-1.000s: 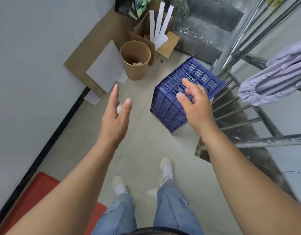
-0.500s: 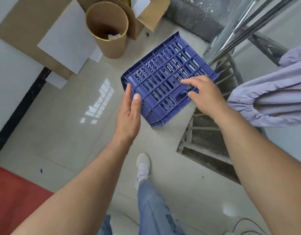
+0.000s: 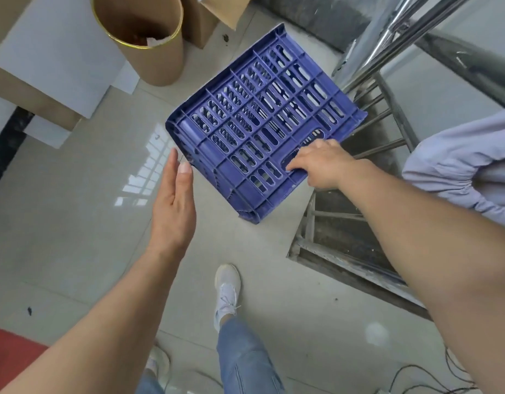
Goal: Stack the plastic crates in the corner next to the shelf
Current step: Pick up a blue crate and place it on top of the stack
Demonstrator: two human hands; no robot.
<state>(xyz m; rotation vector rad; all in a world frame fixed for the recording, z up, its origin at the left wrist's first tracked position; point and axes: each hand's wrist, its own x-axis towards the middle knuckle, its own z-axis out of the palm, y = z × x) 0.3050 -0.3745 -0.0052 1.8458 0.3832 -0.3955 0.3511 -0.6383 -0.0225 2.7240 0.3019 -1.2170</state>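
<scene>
A blue slotted plastic crate point(image 3: 262, 120) lies on its side on the tiled floor, its gridded face turned up toward me. My right hand point(image 3: 322, 163) rests on the crate's near right part, fingers hooked into the handle slot. My left hand point(image 3: 174, 200) hovers beside the crate's near left corner with straight fingers, fingertips at or just short of the edge.
A brown cardboard drum point(image 3: 148, 38) and cardboard boxes with white sheets point(image 3: 60, 52) stand at the back left. A metal stair railing point(image 3: 387, 89) and an open stairwell point(image 3: 348, 228) lie right of the crate. Grey cloth point(image 3: 458, 166) hangs at right. A red mat point(image 3: 9, 354) lies at lower left.
I have stepped closer and bent over the crate. My right hand moved from above its face down into the handle slot; my left hand came up beside its left corner.
</scene>
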